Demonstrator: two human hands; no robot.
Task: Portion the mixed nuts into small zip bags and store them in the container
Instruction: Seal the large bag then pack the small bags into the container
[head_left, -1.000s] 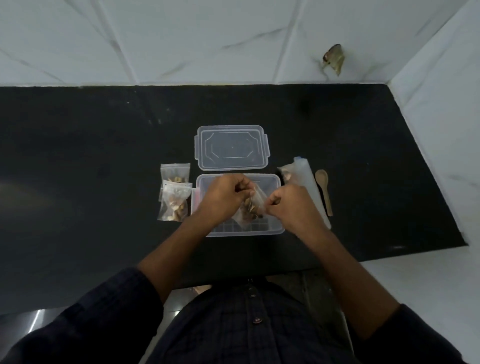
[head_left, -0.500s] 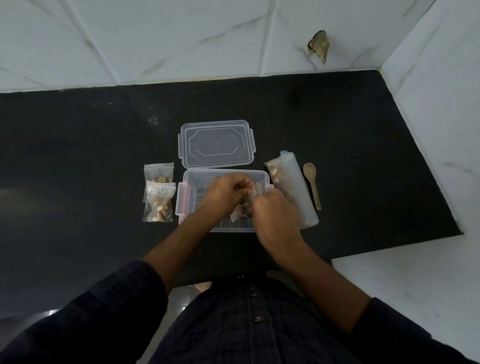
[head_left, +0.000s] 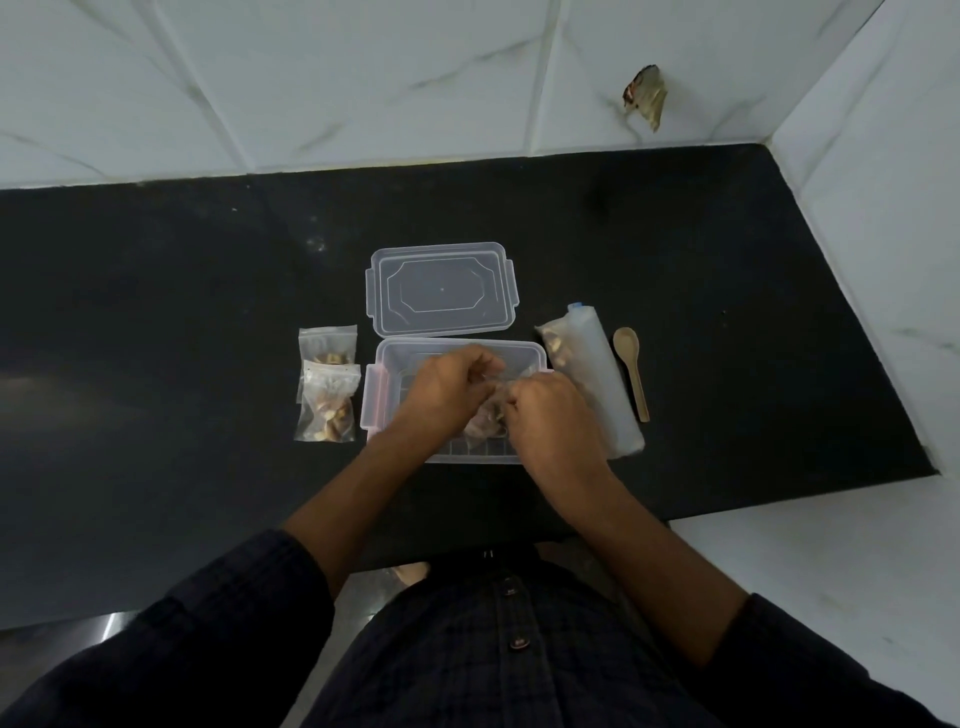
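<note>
Left hand (head_left: 447, 387) and right hand (head_left: 550, 415) pinching a bag (head_left: 485, 423) over the container (head_left: 457, 452). Lid (head_left: 441, 288) at twelve o'clock, two bags (head_left: 327, 395) at nine, spoon (head_left: 631, 371) at three.

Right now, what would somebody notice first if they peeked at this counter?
Probably the two hands in the middle: the left hand and right hand both pinch a small zip bag of nuts over the open clear container. Its lid lies flat just behind it. Two filled zip bags sit to its left, and a wooden spoon lies on the right.
</note>
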